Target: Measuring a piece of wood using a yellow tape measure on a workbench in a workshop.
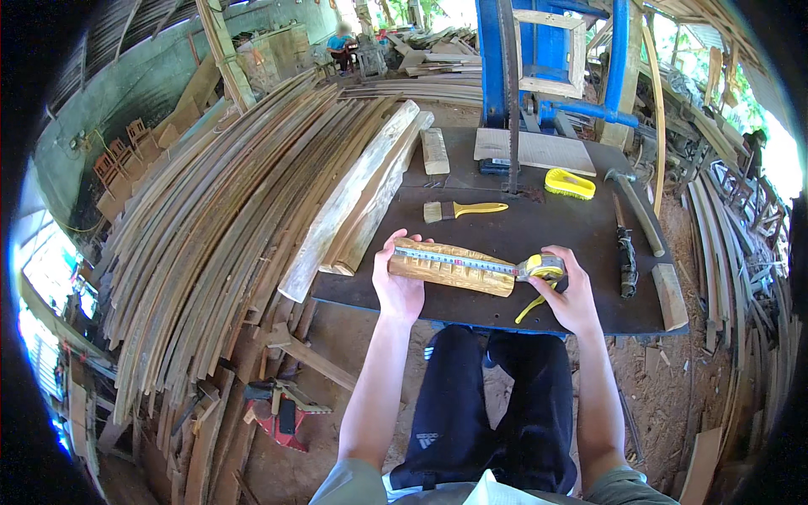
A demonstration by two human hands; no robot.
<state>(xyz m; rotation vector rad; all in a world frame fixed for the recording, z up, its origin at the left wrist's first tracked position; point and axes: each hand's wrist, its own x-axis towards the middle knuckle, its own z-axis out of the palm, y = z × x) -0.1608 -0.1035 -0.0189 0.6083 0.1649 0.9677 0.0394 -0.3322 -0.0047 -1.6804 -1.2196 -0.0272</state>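
My left hand (399,278) grips the left end of a short yellowish wood block (450,278), holding the end of a metal tape along its top. My right hand (566,286) is closed on a yellow tape measure (540,266) at the block's right end, its yellow strap hanging down. Both are over the dark work table (379,292). Behind the block lie a yellow-handled paintbrush (471,209) and a yellow scrub brush (568,181). To the right lie a hammer (644,215) and a dark-wrapped tool (626,265).
A blue bandsaw (492,59) with upright blade stands at the back. Rough planks (362,189) lie on the table's left; long board stacks (194,252) fill the left side, more timber (741,269) the right. Red-and-black tools (278,417) lie low left. A person (340,50) sits far back.
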